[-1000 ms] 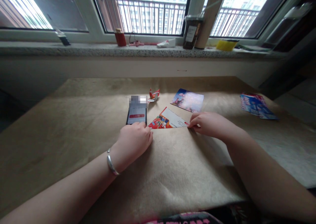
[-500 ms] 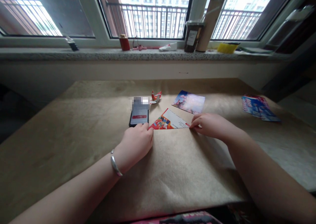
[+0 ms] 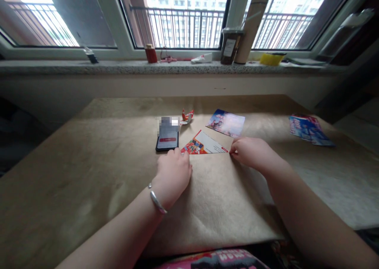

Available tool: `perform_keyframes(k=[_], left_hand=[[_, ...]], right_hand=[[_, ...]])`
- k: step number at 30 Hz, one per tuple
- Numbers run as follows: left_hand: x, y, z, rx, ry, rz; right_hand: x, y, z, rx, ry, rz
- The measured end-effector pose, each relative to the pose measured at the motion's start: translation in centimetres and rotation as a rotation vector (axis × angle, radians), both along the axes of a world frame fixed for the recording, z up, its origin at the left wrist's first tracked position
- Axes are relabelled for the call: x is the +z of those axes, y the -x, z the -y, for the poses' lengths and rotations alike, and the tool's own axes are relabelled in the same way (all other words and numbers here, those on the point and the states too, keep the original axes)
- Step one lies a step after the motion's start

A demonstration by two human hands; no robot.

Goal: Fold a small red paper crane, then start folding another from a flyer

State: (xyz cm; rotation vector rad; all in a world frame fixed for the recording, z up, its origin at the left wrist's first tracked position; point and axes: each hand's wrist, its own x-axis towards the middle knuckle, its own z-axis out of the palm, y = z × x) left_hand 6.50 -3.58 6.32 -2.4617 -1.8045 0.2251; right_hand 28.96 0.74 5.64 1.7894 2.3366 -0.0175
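Observation:
A sheet of printed paper (image 3: 207, 144), folded into a triangle with a red, colourful left part and a white right part, lies flat on the table. At its left corner rests my left hand (image 3: 174, 172), fingers curled and fingertips pressing on the paper; a silver bracelet circles that wrist. My right hand (image 3: 251, 152) pinches the opposite corner between thumb and fingers. Just beyond my left fingertips is a phone (image 3: 167, 140) with its screen lit and partly blurred. A small folded red and white paper figure (image 3: 187, 117) stands behind the triangle.
A blue and pink printed sheet (image 3: 226, 123) lies behind my right hand. Several similar sheets (image 3: 309, 130) overlap at the far right of the table (image 3: 118, 123). On the windowsill (image 3: 124, 67) stand a red jar (image 3: 151, 54), a dark container (image 3: 230, 47), a cardboard tube (image 3: 253, 28) and yellow tape (image 3: 271, 59).
My left hand has shifted slightly right and turned, its thumb now nearer me, away from the paper's edge. The right hand has barely moved at its corner. The folded paper stays in place.

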Motion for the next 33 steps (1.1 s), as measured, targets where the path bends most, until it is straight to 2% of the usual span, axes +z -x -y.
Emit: perform_keyframes(k=[4,9,15,18,21,29,33], left_hand=[[-0.3,0.3,-0.2,0.014,-0.013,0.006],[-1.0,1.4,-0.3,-0.049,-0.065,0.040],[-1.5,2.8,-0.5,-0.124,-0.091,0.102],[-1.7,3.1,-0.3,-0.147,-0.105,0.116],[-1.7,3.2,-0.1,-0.169,-0.113,0.128],[-2.1,3.2,-0.6,-0.219,-0.101,0.352],[-2.5,3.0,-0.6,-0.239,-0.171,0.518]], right_hand=[[0.0,-0.3,0.1,-0.024,-0.017,-0.020],[-0.5,-0.4,0.3,-0.023,-0.107,-0.086],[-2.8,-0.1,-0.3,-0.002,-0.174,-0.376],[-4.0,0.1,-0.7,0.068,-0.191,-0.472],[-4.7,0.3,-1.1,0.062,-0.198,-0.586],[-4.8,0.2,-1.1,0.014,-0.135,-0.897],[-3.7,-0.5,-0.5,0.142,-0.176,-0.833]])
